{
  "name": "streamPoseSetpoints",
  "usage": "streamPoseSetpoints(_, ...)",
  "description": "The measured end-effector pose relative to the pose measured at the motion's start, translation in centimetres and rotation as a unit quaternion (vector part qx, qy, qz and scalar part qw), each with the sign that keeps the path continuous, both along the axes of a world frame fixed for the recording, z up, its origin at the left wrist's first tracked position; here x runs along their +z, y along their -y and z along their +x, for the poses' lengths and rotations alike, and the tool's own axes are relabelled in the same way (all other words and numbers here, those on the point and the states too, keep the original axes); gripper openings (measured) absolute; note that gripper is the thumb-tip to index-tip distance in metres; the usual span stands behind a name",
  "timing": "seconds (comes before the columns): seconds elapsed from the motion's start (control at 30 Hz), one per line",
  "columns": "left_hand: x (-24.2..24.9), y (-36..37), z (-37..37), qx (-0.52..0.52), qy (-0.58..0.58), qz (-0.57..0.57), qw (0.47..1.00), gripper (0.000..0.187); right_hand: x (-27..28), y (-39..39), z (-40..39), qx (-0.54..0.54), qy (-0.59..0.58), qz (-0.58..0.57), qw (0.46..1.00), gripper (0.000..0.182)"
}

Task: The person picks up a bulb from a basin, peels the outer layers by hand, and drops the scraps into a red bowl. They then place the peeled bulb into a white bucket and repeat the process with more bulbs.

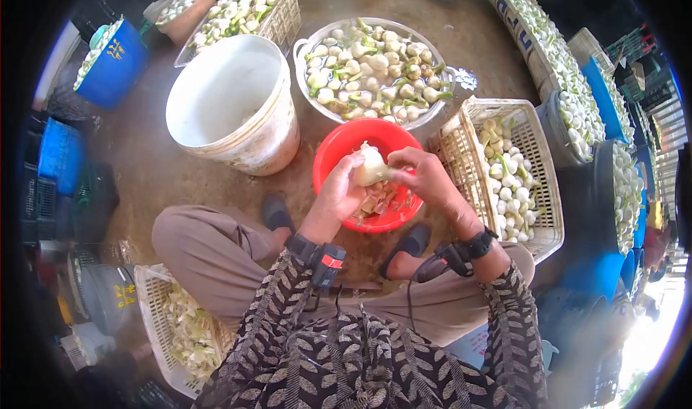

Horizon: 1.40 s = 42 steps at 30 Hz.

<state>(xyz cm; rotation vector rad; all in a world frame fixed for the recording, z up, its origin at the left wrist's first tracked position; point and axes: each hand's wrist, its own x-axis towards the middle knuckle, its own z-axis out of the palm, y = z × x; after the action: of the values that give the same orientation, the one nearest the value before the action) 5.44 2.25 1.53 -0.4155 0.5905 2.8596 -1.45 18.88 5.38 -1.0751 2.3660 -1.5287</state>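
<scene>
The left hand grips a pale bulb over the red basin (peelings lie inside it). The right hand pinches the bulb's stem end, near the basin of bulbs in water.

The left hand holds a pale bulb above the red basin, the right hand's fingers at its stem. Peelings lie beneath the grip; beyond it, more bulbs fill a wide metal bowl; right of it stands a crate.
</scene>
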Motion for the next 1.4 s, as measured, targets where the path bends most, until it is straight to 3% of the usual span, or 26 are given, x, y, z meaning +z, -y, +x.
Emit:
streamPoseSetpoints(0.03,0.3,-0.3,0.0,-0.002,0.003,-0.002,1.0,0.031,0.2,0.0,0.5,-0.002,0.003,-0.002,1.0,0.01)
streamPoseSetpoints(0.1,0.8,-1.5,0.0,0.005,-0.002,-0.049,0.999,0.032,0.4,-0.3,1.3,-0.032,-0.156,0.097,0.982,0.007)
streamPoseSetpoints(0.27,0.1,-0.2,-0.1,-0.127,-0.016,-0.211,0.969,0.038,-0.8,-0.8,1.7,-0.06,-0.174,0.104,0.977,0.008)
streamPoseSetpoints(0.37,-0.1,-0.7,0.0,-0.083,-0.119,-0.292,0.945,0.05,-1.5,-1.0,0.1,-0.125,-0.095,0.143,0.977,0.011)
streamPoseSetpoints(0.43,1.0,-1.3,0.1,-0.06,-0.168,-0.382,0.906,0.064,-2.9,-1.8,-1.7,-0.123,0.196,0.075,0.97,0.015)
streamPoseSetpoints(0.47,1.8,-1.5,0.1,-0.057,-0.137,-0.352,0.924,0.065,-3.3,-2.2,-2.0,-0.053,0.315,-0.062,0.946,0.016)
streamPoseSetpoints(0.57,0.9,-2.0,-0.4,-0.01,-0.161,-0.319,0.934,0.061,-1.3,-2.5,-1.3,-0.003,0.242,0.007,0.97,0.015)
streamPoseSetpoints(0.63,0.2,-2.5,-0.7,-0.002,-0.135,-0.337,0.932,0.056,-1.8,-2.6,-1.4,0.009,0.267,0.063,0.962,0.014)
streamPoseSetpoints(0.7,-0.1,-2.5,-0.8,0.009,-0.113,-0.357,0.927,0.051,-3.0,-1.7,-0.8,-0.065,0.329,-0.139,0.932,0.013)
streamPoseSetpoints(0.73,0.0,-2.5,-0.8,0.024,-0.152,-0.257,0.954,0.046,-2.8,-1.5,-0.8,-0.053,0.385,-0.212,0.897,0.012)
streamPoseSetpoints(0.77,0.0,-2.4,-0.8,0.038,-0.188,-0.153,0.969,0.042,-3.0,-1.4,-0.8,-0.051,0.384,-0.213,0.897,0.012)
streamPoseSetpoints(0.83,2.1,-2.5,-1.0,0.043,-0.139,-0.176,0.974,0.041,-3.0,-1.1,-0.8,-0.087,0.315,-0.211,0.921,0.013)
streamPoseSetpoints(0.87,2.5,-2.1,-1.1,-0.023,-0.069,-0.286,0.956,0.041,-2.8,-1.4,-0.9,-0.086,0.314,-0.209,0.922,0.013)
streamPoseSetpoints(0.9,2.5,-1.7,-1.0,-0.088,0.005,-0.388,0.918,0.042,-1.6,-1.8,-0.8,-0.085,0.211,-0.098,0.969,0.014)
streamPoseSetpoints(0.93,1.6,-0.9,-1.3,-0.134,0.021,-0.368,0.92,0.04,-1.0,-1.8,-0.7,-0.08,0.102,0.014,0.991,0.015)
streamPoseSetpoints(0.97,1.1,-0.6,-1.5,-0.132,0.021,-0.369,0.92,0.04,-1.6,-1.7,-0.9,-0.079,0.101,0.013,0.992,0.015)
streamPoseSetpoints(1.07,-1.5,0.8,-1.7,-0.098,-0.114,-0.149,0.977,0.042,-2.6,-1.1,-1.1,-0.192,0.297,-0.243,0.903,0.016)
streamPoseSetpoints(1.1,-0.8,1.0,-1.6,-0.095,-0.117,-0.155,0.976,0.042,-4.6,-2.0,-2.8,-0.218,0.241,-0.197,0.925,0.015)
streamPoseSetpoints(1.17,0.7,0.9,-0.6,-0.026,-0.103,-0.025,0.994,0.045,-3.3,-3.8,-3.8,-0.191,0.128,0.126,0.965,0.015)
streamPoseSetpoints(1.2,0.0,1.1,-0.4,0.012,-0.082,-0.009,0.996,0.049,-4.4,-3.8,-3.8,-0.108,0.091,0.175,0.974,0.017)
streamPoseSetpoints(1.23,0.2,1.2,-0.5,0.015,-0.085,-0.009,0.996,0.049,-4.1,-3.3,-2.5,-0.07,-0.063,0.205,0.974,0.021)
streamPoseSetpoints(1.33,0.4,1.1,-0.1,0.032,-0.112,-0.068,0.991,0.051,-1.4,-0.5,-0.9,-0.131,-0.023,0.159,0.978,0.023)
streamPoseSetpoints(1.4,0.5,0.5,-0.4,0.03,-0.114,-0.125,0.985,0.051,0.2,0.4,-0.5,-0.048,0.205,0.03,0.977,0.021)
